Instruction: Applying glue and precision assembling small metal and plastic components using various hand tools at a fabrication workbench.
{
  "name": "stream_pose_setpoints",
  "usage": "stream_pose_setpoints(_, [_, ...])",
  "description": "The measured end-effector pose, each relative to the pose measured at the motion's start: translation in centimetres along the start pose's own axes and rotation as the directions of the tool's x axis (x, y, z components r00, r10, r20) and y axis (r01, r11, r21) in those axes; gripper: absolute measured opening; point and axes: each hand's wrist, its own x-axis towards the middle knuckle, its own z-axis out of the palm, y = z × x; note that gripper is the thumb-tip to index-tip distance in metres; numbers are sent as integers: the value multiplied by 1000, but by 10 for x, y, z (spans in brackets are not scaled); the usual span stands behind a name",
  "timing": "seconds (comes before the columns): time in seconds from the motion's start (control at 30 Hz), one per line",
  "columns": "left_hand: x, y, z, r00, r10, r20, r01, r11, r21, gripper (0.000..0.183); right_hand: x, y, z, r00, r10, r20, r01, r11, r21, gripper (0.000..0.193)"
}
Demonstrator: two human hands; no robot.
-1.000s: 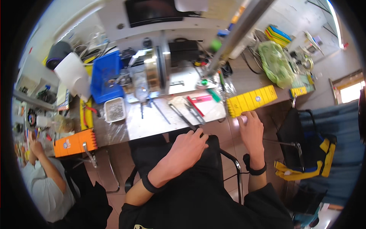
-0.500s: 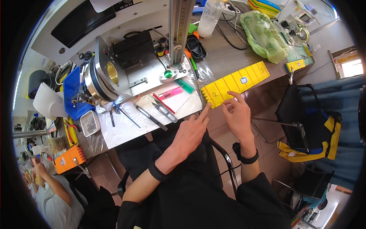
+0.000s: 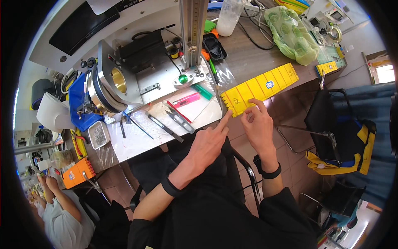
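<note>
A long, flat yellow strip (image 3: 259, 90) with raised ridges and notched ends lies along the bench's front edge, right of centre. My left hand (image 3: 207, 145) reaches in from the lower left. Its index finger is stretched out, with the tip at the strip's near left corner; the other fingers are partly curled. Just right of it is my right hand (image 3: 259, 126), thumb and index finger pinched together at the strip's lower edge. Another of its fingers lies over the strip. Anything in that pinch is too small to make out. Both wrists wear black bands.
White paper (image 3: 137, 141) holds tweezers (image 3: 180, 120), a knife (image 3: 166, 128) and a pink marker (image 3: 186, 100). Behind stands a metal machine (image 3: 120, 81). A white dish (image 3: 98, 135) sits left; a green plastic bag (image 3: 292, 35) lies far right. A co-worker (image 3: 68, 211) sits at lower left.
The whole view has shifted slightly. My hands keep nearly the same pose at the yellow strip's corner. At the left, the co-worker's hands have moved a little.
</note>
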Motion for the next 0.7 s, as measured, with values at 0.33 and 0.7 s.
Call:
stream_pose_setpoints(0.33, [1, -4, -1, 1000, 2, -8, -2, 999, -37, 20, 6, 20, -3, 971, 203, 127, -239, 773, 588, 11])
stream_pose_setpoints(0.7, [-36, 7, -22, 887, -125, -443, -81, 905, -419, 23, -27, -29, -34, 932, -95, 349, -192, 687, 701, 7])
